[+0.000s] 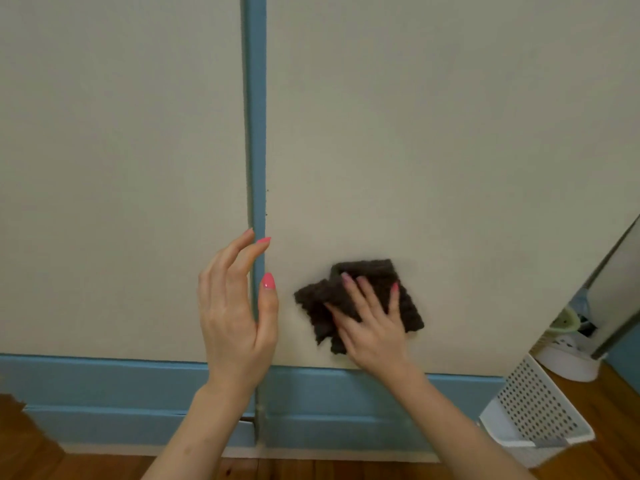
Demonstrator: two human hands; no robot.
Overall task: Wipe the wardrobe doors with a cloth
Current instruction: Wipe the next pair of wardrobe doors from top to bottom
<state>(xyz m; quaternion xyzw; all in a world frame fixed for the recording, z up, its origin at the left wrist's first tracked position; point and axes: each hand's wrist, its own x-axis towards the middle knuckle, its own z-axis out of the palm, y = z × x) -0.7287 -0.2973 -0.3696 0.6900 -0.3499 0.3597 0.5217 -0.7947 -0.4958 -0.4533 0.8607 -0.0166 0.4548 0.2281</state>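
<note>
dark, nubbly cloth [367,299] lies flat against the lower part of the right wardrobe door [433,150], pinned there by the right hand [372,327], whose fingers are spread straight across it. that hand presses rather than grips, which looks deliberate: a flat palm keeps the folded cloth bearing evenly on the pale panel so it can slide without bunching. one corner of the cloth sticks out to the left of the hand, loose of the fingers.

the left hand [239,320] holds nothing. it stands edge-on by the blue strip [255,133] that runs upright between the two doors, fingers relaxed and slightly bent, thumb lying just to the right of the strip. whether its fingertips touch the strip or only hover near it i cannot tell; my guess is that it steadies the door or the body while the other hand wipes.

both doors, the left door [121,150] included, are cream and matt, framed by the blue strip and a blue plinth [104,382] along the bottom. a few small dark specks sit on the right door close to the strip, above the left hand. nearer, the floor [31,445] is reddish wood. at the far right stands a white perforated basket [540,410], with a white rounded object [568,362] behind it.
</note>
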